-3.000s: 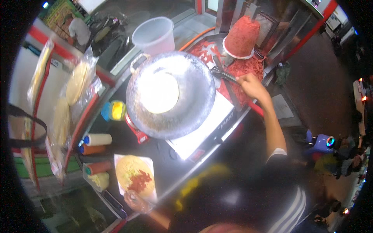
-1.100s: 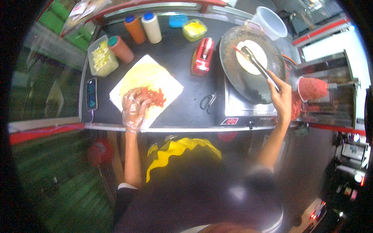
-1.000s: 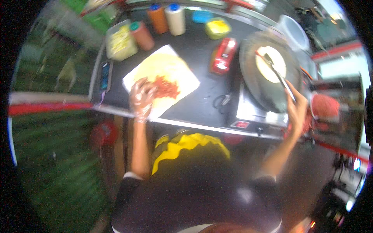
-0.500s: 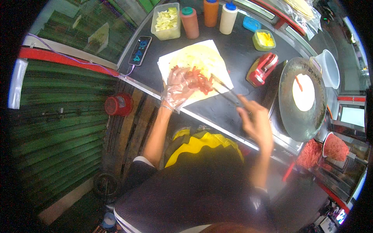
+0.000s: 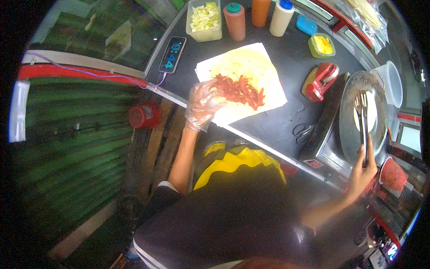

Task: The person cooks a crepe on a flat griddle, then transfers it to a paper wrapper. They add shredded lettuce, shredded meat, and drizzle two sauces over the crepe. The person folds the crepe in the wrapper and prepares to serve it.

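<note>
My left hand [image 5: 204, 104], in a clear plastic glove, rests at the left edge of a heap of red meat strips [image 5: 240, 91], its fingers slightly apart. The strips lie across a pale yellow flatbread [image 5: 262, 67] on white paper sheets [image 5: 277, 95]. On the right, my bare right hand [image 5: 363, 175] is closed around dark tongs [image 5: 365, 134] with fork-like tips. The tips are over a white round flatbread [image 5: 371, 117] on a round griddle pan [image 5: 351, 143]; whether they touch it I cannot tell.
Behind the paper stand a tub of shredded cabbage [image 5: 206, 32], several squeeze bottles [image 5: 235, 24] and a small tub of yellow food [image 5: 322, 46]. A phone [image 5: 173, 54] lies left, a red tool [image 5: 320, 83] right. Scissors [image 5: 303, 131] lie near the burner. Red minced meat [image 5: 394, 174] stands far right.
My right hand has swung right with the tongs, from the meat strips to the griddle pan. My left hand has drawn back to the heap's left edge. The view has shifted slightly.
</note>
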### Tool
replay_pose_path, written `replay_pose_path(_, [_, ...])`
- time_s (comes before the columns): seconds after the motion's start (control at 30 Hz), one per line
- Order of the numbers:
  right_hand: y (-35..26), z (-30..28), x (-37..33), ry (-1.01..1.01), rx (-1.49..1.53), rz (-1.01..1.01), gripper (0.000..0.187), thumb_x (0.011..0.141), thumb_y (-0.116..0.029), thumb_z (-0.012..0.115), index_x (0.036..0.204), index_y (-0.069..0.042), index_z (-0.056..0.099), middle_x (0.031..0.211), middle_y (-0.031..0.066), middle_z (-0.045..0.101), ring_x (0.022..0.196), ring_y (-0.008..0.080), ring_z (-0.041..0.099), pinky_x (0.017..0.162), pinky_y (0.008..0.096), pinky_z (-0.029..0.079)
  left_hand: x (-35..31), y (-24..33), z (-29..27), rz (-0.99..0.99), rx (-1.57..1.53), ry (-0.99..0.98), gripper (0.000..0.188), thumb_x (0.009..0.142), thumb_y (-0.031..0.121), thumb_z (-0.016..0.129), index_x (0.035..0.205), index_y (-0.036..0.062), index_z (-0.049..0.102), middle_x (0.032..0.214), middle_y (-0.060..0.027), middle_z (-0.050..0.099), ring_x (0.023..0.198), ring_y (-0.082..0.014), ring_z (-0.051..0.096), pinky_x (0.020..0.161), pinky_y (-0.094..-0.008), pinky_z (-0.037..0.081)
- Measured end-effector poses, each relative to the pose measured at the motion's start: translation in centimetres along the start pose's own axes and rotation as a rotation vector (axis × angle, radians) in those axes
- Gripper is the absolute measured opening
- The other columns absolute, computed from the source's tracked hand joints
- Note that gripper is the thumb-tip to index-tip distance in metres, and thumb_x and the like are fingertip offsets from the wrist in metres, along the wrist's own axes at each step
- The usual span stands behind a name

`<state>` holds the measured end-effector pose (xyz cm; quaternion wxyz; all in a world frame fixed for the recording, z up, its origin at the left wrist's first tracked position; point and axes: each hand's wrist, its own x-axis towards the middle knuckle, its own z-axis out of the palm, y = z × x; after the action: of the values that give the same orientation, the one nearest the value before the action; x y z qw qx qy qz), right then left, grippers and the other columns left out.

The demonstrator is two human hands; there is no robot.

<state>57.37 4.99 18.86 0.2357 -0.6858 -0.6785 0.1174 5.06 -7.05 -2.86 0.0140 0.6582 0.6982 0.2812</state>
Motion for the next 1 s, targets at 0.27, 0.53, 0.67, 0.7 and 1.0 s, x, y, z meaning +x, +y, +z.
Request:
replay_pose_path(0.27, [5.0, -3.3, 4.0, 0.004, 0.021, -0.002, 0.041, 0.109, -0.013, 0.073, 0.148, -0.001, 0.075, 0.143, 0.0196, 0.079, 0.132, 0.024, 0.075, 0.114, 0.0367, 0.054, 3.8, 3.0, 4.6, -0.281, -0.796, -0.1, 0.031, 0.088, 0.022, 0.095, 0.116, 0.0123, 0.086, 0.145, -0.0069, 0.071, 0.142, -0.031, 0.062, 0.123, -0.0495, 0.05])
replay_pose_path(0.53, [6.0, -4.1, 5.9, -0.054, 0.08, -0.039, 0.041, 0.105, -0.015, 0.077, 0.145, -0.005, 0.077, 0.13, 0.0238, 0.083, 0.121, 0.0246, 0.079, 0.106, 0.0382, 0.057, 4.4, 4.1, 0.8, -0.618, -0.571, 0.155, 0.032, 0.098, 0.017, 0.088, 0.127, 0.0052, 0.082, 0.132, -0.0053, 0.08, 0.118, -0.0233, 0.077, 0.112, -0.04, 0.057])
replay_pose_path(0.67, [7.3, -4.6, 6.2, -0.126, 0.059, 0.011, 0.039, 0.106, -0.015, 0.076, 0.144, -0.005, 0.078, 0.113, 0.0205, 0.086, 0.098, 0.0168, 0.076, 0.093, 0.0362, 0.058, 3.8, 2.0, 1.0, -0.498, -0.116, 0.241, 0.023, 0.101, 0.018, 0.085, 0.121, 0.0075, 0.085, 0.142, -0.0084, 0.077, 0.132, -0.0275, 0.073, 0.116, -0.0428, 0.056])
replay_pose_path(0.7, [7.7, -4.8, 6.2, -0.12, 0.038, 0.023, 0.039, 0.107, -0.015, 0.076, 0.144, -0.005, 0.078, 0.11, 0.0195, 0.086, 0.092, 0.0148, 0.074, 0.089, 0.0354, 0.058, 3.3, 1.6, 1.0, -0.499, -0.139, 0.22, 0.022, 0.101, 0.018, 0.085, 0.12, 0.0078, 0.085, 0.143, -0.0087, 0.077, 0.133, -0.0284, 0.073, 0.116, -0.0435, 0.055])
replay_pose_path(1.0, [3.9, -4.7, 3.7, -0.11, 0.15, -0.045, 0.033, 0.104, -0.008, 0.078, 0.136, -0.002, 0.082, 0.1, 0.0104, 0.085, 0.087, 0.0092, 0.065, 0.082, 0.0299, 0.055, 1.5, 0.0, -0.4, -0.324, -0.089, 0.195, 0.02, 0.102, 0.015, 0.082, 0.121, 0.0082, 0.083, 0.14, -0.0118, 0.077, 0.133, -0.0297, 0.072, 0.117, -0.0436, 0.055])
